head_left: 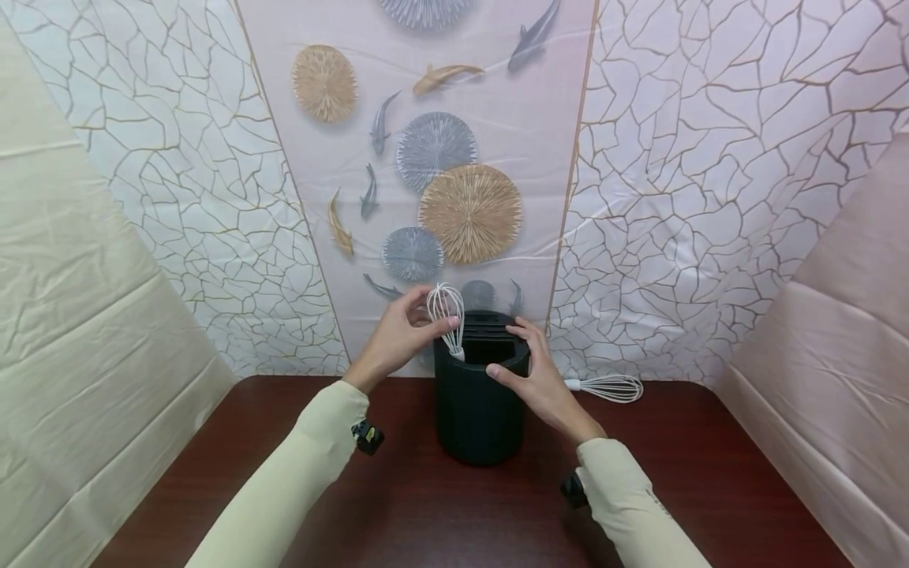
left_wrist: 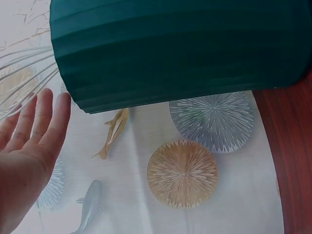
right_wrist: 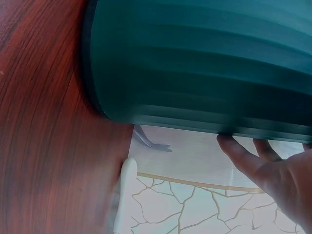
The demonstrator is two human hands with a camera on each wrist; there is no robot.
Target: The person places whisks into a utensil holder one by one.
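A dark green, ribbed utensil holder (head_left: 479, 414) stands upright on the table, with a slotted section at the back of its top. A white whisk (head_left: 446, 308) leans at the holder's left side, its wire loops up and its handle down inside the opening, mostly hidden. My left hand (head_left: 399, 335) holds the whisk by its wires, thumb in front and fingers behind. In the left wrist view those wires (left_wrist: 29, 78) pass beside the fingers. My right hand (head_left: 540, 386) grips the holder's right side, thumb at the front rim and fingers toward the back.
A second white whisk (head_left: 611, 387) lies on the dark red wooden table (head_left: 454, 513), right of the holder near the back edge. Patterned cloth (head_left: 639, 237) hangs behind the table, and plain pale cloth (head_left: 92, 315) flanks it.
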